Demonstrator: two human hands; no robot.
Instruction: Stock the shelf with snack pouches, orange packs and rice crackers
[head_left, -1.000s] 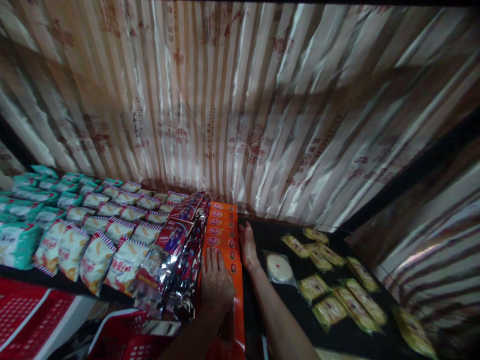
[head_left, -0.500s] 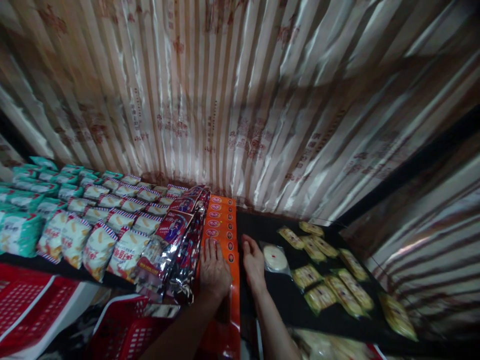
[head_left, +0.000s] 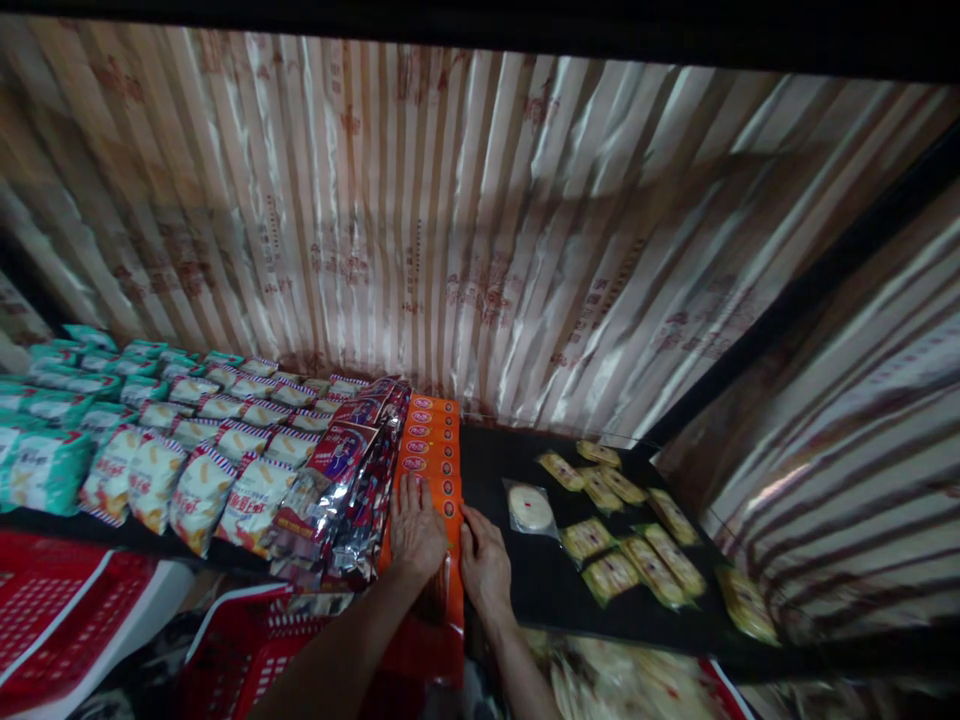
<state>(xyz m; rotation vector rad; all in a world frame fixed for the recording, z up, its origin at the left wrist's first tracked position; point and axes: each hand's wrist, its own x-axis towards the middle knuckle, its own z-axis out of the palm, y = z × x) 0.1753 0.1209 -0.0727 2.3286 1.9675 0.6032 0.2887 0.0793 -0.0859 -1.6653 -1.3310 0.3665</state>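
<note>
A row of orange packets (head_left: 430,440) stands on a black shelf (head_left: 495,470), running from the back wall to the front edge. My left hand (head_left: 415,527) lies flat on top of the front packets, fingers stretched out. My right hand (head_left: 484,566) presses against the right side of the row near the shelf's front edge, fingers together and extended. Shiny red and silver bags (head_left: 352,480) lean against the row's left side.
White, red-striped snack bags (head_left: 202,470) and teal bags (head_left: 45,440) fill the shelf's left. A round white cake in clear wrap (head_left: 529,507) and several yellow packets (head_left: 637,540) lie to the right. Red baskets (head_left: 67,620) sit below. A striped foil curtain (head_left: 450,220) backs the shelf.
My right hand has slid back along the orange row from deep on the shelf to its front edge. My left hand stayed on the packets. The view dropped a little.
</note>
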